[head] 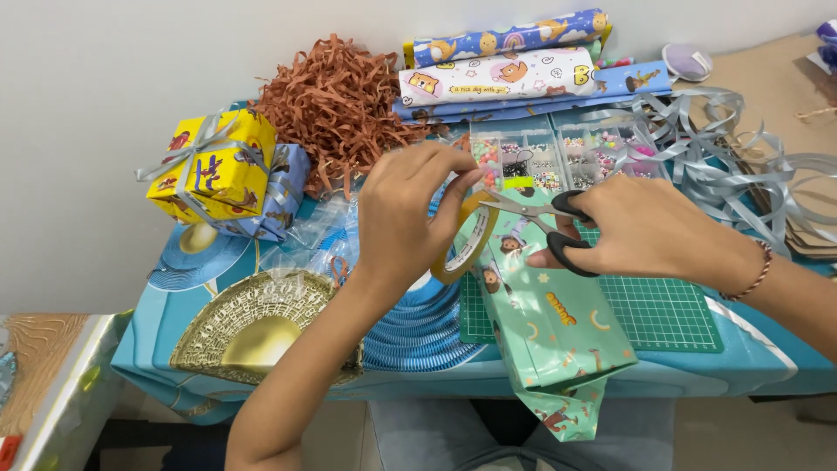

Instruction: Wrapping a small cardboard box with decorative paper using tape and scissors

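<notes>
The left hand (405, 218) pinches a roll of clear tape (466, 240) between thumb and fingertips, above a green-wrapped parcel (558, 331). The right hand (649, 231), fingers closed through black scissors (545, 222), sets the blades against the roll.

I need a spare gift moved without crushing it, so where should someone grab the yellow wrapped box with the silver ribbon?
Grip the yellow wrapped box by its flat side faces, coming from above. It sits tilted on a blue parcel, and the silver ribbon looks too loose to lift by.
</notes>
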